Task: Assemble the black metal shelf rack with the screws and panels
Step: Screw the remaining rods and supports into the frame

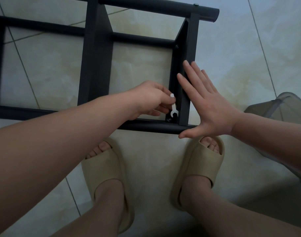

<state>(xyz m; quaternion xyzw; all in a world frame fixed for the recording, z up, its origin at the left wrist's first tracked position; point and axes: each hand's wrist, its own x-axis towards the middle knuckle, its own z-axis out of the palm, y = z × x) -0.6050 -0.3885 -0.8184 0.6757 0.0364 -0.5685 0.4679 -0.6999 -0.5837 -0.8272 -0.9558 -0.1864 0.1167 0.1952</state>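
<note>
The black metal shelf rack lies on its side on the tiled floor, and the grip sits at its near right corner. There the left hand pinches a small white wrench between thumb and curled fingers, holding it by the upper half of its handle. The wrench hangs almost upright, its open end pointing down. Just below and slightly left of that open end, a bolt sits in the corner where the end panel meets the near tube. Whether the wrench touches the bolt cannot be told.

Just right of the grip, the right hand lies flat with its fingers straight and spread. The fingers rest against the end panel's outer edge, and the thumb lies along the end of the near tube. It holds nothing.

Beyond the grip, higher on the same panel, a second bolt shows on the inner face. Farther still runs the far tube, with a third bolt head on its top. To the left of the grip a wider middle panel crosses between the tubes.

On the near side of the grip, the person's feet stand in beige slippers just short of the near tube. Well off to the right lies a grey mesh-like item, partly behind the right forearm.
</note>
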